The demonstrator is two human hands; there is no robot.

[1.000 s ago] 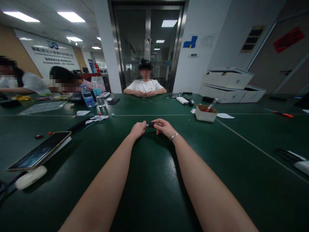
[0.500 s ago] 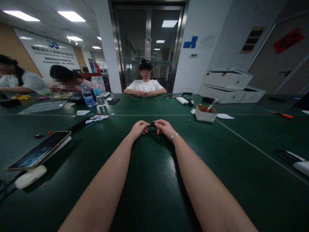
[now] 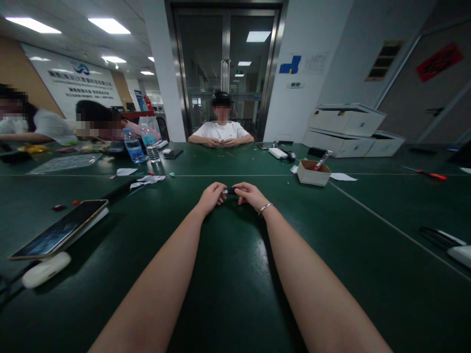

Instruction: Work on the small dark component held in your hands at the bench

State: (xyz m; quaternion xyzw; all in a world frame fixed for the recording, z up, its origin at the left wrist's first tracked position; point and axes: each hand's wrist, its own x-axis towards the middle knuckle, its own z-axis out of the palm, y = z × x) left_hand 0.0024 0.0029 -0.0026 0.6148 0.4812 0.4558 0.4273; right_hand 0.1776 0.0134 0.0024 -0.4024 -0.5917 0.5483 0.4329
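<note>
Green counter (image 3: 228,274) stretches before metal-framed glass doors (image 3: 201,59); over it, a small black object (image 3: 231,191) sits between the left hand (image 3: 212,197) and the right hand (image 3: 251,194), one end pinched in each.

A narrow, silver-coloured bracelet (image 3: 265,209) with a polished surface is worn around the right wrist (image 3: 261,204), rearward of the fingers (image 3: 242,185) of the right hand (image 3: 252,194). The left forearm (image 3: 162,274) and the right forearm (image 3: 309,264), located behind the fingers, are uncovered.
</note>
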